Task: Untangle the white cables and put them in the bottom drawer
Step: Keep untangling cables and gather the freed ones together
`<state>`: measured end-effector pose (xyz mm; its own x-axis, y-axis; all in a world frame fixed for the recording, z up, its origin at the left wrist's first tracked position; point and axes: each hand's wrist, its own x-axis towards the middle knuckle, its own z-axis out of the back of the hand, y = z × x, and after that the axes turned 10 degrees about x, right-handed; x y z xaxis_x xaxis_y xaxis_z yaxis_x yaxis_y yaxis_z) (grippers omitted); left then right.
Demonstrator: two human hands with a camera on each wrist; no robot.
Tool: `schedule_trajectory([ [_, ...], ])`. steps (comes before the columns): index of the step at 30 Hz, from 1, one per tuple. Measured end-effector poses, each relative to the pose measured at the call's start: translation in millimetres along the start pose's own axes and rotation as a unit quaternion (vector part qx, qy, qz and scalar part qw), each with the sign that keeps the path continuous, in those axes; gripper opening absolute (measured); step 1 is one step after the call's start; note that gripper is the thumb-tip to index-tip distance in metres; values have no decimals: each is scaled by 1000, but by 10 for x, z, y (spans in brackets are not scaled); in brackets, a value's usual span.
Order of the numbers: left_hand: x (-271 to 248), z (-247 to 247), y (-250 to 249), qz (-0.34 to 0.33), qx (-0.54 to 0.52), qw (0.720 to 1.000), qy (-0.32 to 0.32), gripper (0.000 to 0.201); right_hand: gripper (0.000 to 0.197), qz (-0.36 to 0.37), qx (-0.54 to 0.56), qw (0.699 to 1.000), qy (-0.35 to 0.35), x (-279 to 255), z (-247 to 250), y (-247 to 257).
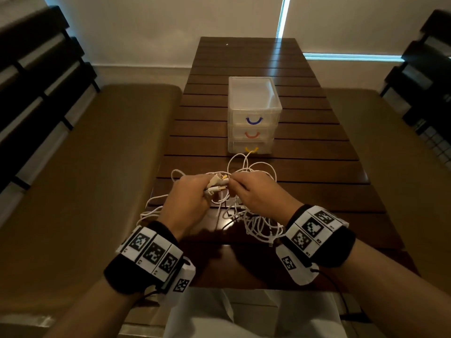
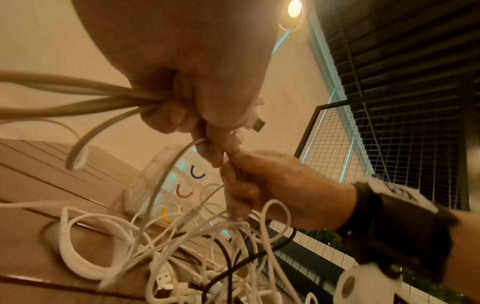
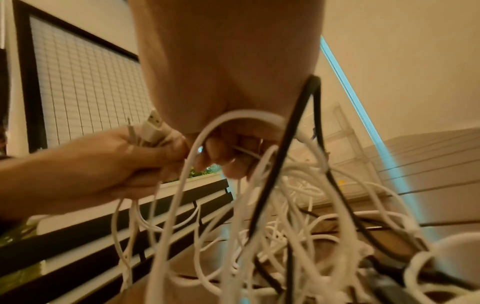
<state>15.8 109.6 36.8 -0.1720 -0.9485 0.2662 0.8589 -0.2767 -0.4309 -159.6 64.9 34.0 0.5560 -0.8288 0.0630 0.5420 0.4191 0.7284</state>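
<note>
A tangle of white cables [image 1: 253, 223] [image 2: 182, 257] [image 3: 298, 216] lies on the near part of the wooden table [image 1: 305, 167], with a black cable [image 3: 288, 148] woven through it. My left hand [image 1: 188, 198] [image 2: 197, 107] [image 3: 109, 164] grips a bundle of white cable ends with USB plugs [image 1: 218, 182] [image 2: 255, 123] [image 3: 153, 125] sticking out. My right hand [image 1: 256, 193] [image 3: 228, 131] [image 2: 272, 189] meets it fingertip to fingertip and pinches a white cable, with loops hanging below. The clear three-drawer box [image 1: 253, 113] stands behind; its bottom drawer [image 1: 251, 148] with the yellow handle looks closed.
Padded benches [image 1: 92, 172] run along both sides of the table. Dark slatted backrests [image 1: 36, 76] stand beyond them. Cable loops reach the table's left edge and nearly touch the drawer box. The far end of the table lies behind the box.
</note>
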Motion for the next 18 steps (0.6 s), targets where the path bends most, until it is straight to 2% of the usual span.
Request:
schedule_trajectory([
  [2,4,46,35,-8,-8,1000,-8,38,34,5,15,1000,4,-9,36,-70],
  [5,19,91,155,35,-64,996,-60,21,25,5,-1,1000,-3,6,106,-147],
  [7,24,142,195,66,-90,989,-98,24,19,19,-33,999,-10,9,130,-182],
  [10,20,195,160,79,-129,984,-100,32,23,28,-90,996,-12,23,115,-187],
  [15,-1,211,167,128,-229,953,-149,38,24,-26,-179,983,-6,94,57,-180],
  [18,-7,231,193,159,-276,930,-183,36,26,-24,-191,981,-17,89,87,-172],
])
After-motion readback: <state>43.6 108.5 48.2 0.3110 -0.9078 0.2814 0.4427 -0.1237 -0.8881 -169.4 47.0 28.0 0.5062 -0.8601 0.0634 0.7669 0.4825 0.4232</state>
